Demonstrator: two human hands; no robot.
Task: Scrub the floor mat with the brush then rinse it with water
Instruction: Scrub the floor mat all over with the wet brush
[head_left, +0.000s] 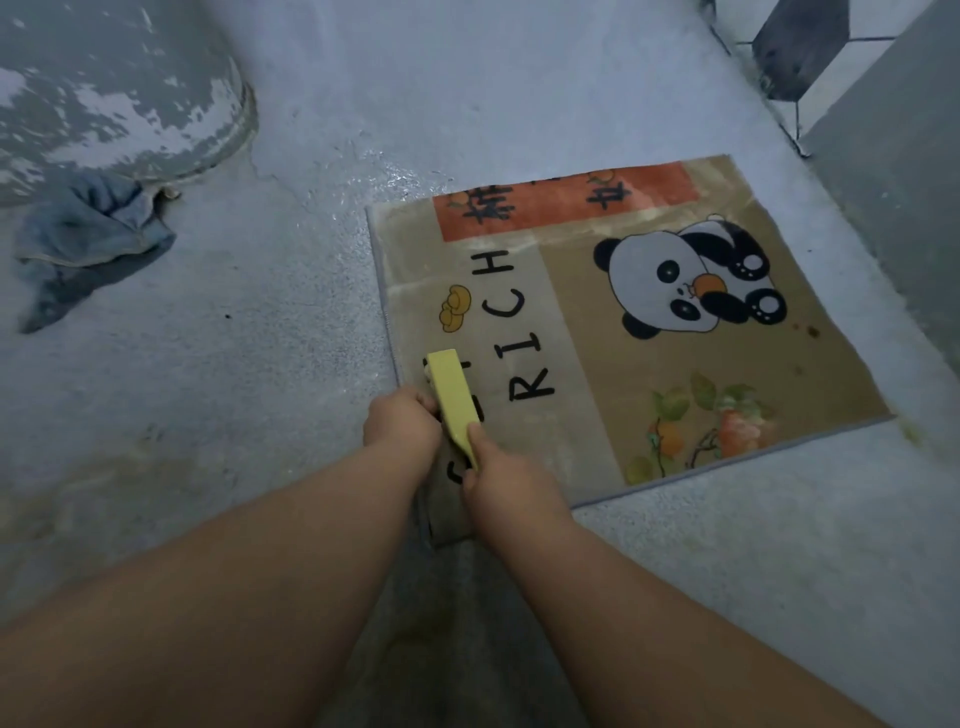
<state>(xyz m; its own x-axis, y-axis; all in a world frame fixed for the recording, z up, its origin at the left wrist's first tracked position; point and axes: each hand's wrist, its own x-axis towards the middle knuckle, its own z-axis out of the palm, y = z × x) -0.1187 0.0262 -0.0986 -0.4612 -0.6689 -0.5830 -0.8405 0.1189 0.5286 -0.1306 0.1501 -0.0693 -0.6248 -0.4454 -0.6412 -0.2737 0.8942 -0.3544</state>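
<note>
I see the grey floor (234, 389) filling most of my view, glistening just beyond the floor mat (675, 374). The mat lies flat on the floor to the right, panda print up. A crumpled blue cloth (88, 234) sits well apart at the left. The left hand (402, 421) curls its fingers round the left side of the yellow brush (453, 400). The right hand (506, 488) clamps the near end, thumb on top. The brush rests on the mat's near-left part, over the black lettering.
</note>
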